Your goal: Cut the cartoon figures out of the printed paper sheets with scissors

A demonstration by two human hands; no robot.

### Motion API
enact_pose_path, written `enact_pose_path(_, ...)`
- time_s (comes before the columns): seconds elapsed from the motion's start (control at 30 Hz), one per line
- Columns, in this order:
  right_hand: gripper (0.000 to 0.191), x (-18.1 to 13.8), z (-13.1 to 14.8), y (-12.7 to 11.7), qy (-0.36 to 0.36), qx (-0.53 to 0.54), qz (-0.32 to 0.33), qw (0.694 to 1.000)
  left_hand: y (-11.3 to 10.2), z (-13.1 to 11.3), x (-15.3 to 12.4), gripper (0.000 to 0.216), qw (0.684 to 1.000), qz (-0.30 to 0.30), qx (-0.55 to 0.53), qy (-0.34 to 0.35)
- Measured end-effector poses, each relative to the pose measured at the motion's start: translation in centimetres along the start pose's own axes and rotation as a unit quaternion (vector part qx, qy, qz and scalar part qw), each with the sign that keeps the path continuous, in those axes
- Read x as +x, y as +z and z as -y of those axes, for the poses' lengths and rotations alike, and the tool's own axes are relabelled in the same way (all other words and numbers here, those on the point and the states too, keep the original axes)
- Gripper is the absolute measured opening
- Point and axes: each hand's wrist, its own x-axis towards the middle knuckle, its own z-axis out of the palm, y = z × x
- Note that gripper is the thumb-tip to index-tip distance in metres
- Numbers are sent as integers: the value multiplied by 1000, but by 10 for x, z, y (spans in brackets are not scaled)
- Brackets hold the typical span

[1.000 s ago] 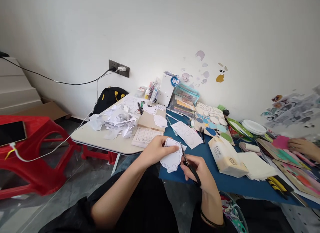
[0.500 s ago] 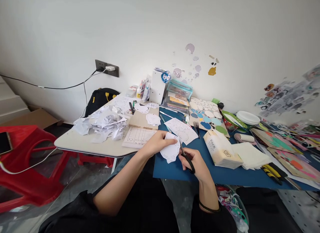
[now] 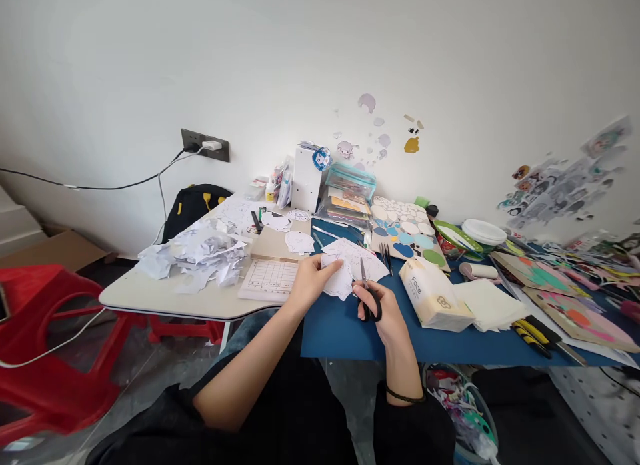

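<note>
Between its thumb and fingers, my left hand (image 3: 311, 282) pinches a white paper cutout (image 3: 340, 283) with a printed line drawing. My right hand (image 3: 381, 304) has its fingers in the black handles of a pair of scissors (image 3: 369, 293), blades pointing away from me. The blades stand just right of the cutout and appear apart from it. Behind them, a larger printed sheet (image 3: 373, 264) lies on the blue mat (image 3: 340, 332). Another cutout (image 3: 299, 242) rests on a cardboard piece left of the hands.
A heap of paper scraps (image 3: 205, 252) covers the white table's left part, near a gridded pad (image 3: 270, 277). On the right are a tissue pack (image 3: 435, 295), tweezers (image 3: 385, 257) and yellow-black pliers (image 3: 533, 337). A scrap bin (image 3: 465, 412) stands below the mat's edge.
The scissors have come away from the cutout's right edge and now point more upright. The cutout has turned in my left hand and lifted slightly. The view has shifted a little to the right.
</note>
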Motion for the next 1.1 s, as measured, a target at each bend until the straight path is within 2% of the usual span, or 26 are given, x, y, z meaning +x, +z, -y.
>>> enact_pose_path(0.13, 28, 7, -3, 4, -5, 23, -29, 999, 15, -6, 6, 33, 999, -32, 19, 38)
enact_pose_path(0.27, 26, 11, -7, 6, -15, 54, -67, 996, 10, -13, 7, 26, 998, -21, 40, 53)
enact_pose_path(0.4, 27, 13, -11, 6, -21, 83, -98, 991, -14, -22, 7, 23, 996, 2, 81, 28)
enact_pose_path(0.47, 28, 14, -12, 6, -19, 95, -112, 989, -30, -29, 11, 24, 995, -11, 101, 14)
enact_pose_path(0.63, 29, 12, -13, 6, -19, 109, -123, 986, -71, -39, 38, 28, 976, -137, 171, 13)
enact_pose_path(0.77, 28, 9, -12, 8, -22, 108, -121, 986, -86, -28, 62, 29, 949, -177, 259, -2)
enact_pose_path(0.93, 28, 7, -11, 8, -26, 102, -125, 987, -85, -6, 80, 25, 918, -174, 355, -43)
enact_pose_path(1.1, 27, 7, -12, 8, -28, 97, -126, 987, -82, 2, 83, 27, 883, -158, 439, -53)
